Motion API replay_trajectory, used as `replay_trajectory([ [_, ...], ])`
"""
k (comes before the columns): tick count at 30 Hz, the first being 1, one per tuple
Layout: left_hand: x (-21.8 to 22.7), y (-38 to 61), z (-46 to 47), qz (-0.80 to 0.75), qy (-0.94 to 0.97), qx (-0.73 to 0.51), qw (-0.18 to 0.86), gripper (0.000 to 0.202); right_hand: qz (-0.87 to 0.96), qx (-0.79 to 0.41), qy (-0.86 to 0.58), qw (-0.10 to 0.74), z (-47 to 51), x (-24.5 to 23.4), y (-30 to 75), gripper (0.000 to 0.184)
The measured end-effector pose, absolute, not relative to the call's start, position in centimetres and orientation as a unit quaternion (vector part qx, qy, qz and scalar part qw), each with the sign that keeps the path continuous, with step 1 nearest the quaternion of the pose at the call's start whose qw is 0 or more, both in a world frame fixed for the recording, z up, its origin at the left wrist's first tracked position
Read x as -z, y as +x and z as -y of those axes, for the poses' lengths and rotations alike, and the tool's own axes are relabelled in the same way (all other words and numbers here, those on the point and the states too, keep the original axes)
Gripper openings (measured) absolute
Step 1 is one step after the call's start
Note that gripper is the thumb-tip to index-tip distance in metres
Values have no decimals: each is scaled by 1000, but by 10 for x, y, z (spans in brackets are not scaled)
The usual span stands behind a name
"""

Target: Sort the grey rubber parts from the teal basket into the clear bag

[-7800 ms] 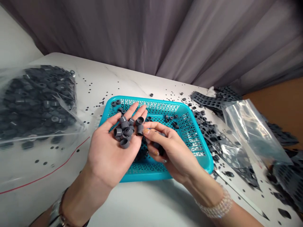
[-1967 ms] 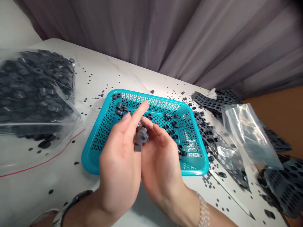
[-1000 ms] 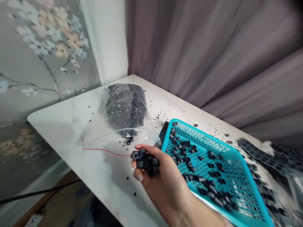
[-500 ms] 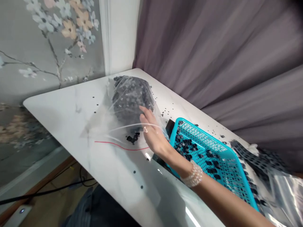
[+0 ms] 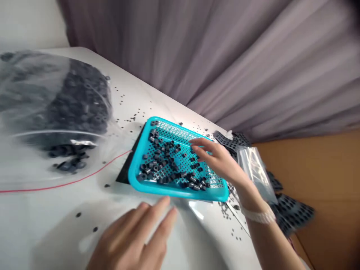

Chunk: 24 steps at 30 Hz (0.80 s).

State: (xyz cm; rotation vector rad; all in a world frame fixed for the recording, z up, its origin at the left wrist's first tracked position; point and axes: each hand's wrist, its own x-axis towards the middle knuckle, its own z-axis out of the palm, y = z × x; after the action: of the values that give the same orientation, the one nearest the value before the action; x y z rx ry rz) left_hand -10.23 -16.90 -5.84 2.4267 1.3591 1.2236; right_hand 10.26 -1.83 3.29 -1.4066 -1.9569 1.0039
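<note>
My right hand [image 5: 218,159] is over the right half of a turquoise plastic basket [image 5: 180,192]. Its fingers are stretched out and slightly apart, with nothing seen held in them. Small black cylindrical parts [image 5: 165,165] with holes lie scattered over the basket floor. In front of the basket's near rim, my left hand [image 5: 137,236] reaches in from the bottom, fingers extended and apart, slightly blurred. A large clear plastic bag [image 5: 81,97] full of similar dark parts lies at the left, several of them near its mouth.
A red strip [image 5: 67,183] runs along the bag's mouth. Tiny black discs [image 5: 95,229] dot the white table [image 5: 84,202]. Behind the right forearm lie perforated black sheets [image 5: 295,213] and a clear plastic bag [image 5: 255,168]. A grey curtain [image 5: 168,48] hangs along the back edge.
The view has swung right, towards the basket. My right hand has gone from the bag of parts to above the basket. My left hand has come into view at the bottom.
</note>
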Motion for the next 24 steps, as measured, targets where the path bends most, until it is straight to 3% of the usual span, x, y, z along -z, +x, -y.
replay_trajectory([
  [4,69,-109,150,-479,805,-346,-45,50,695,-332,-582,261,-11,10,138,24],
  [8,67,-115,143,-511,796,-309,-97,47,791,-278,-502,210,-27,31,103,34],
  [14,69,-120,144,-503,807,-289,-111,46,853,-306,-403,130,-32,16,48,24],
  [19,63,-123,141,-480,824,-275,-117,46,892,-179,-362,202,-45,6,27,35],
  [24,57,-123,140,-466,829,-284,-117,41,904,-196,-334,183,-45,10,22,35],
])
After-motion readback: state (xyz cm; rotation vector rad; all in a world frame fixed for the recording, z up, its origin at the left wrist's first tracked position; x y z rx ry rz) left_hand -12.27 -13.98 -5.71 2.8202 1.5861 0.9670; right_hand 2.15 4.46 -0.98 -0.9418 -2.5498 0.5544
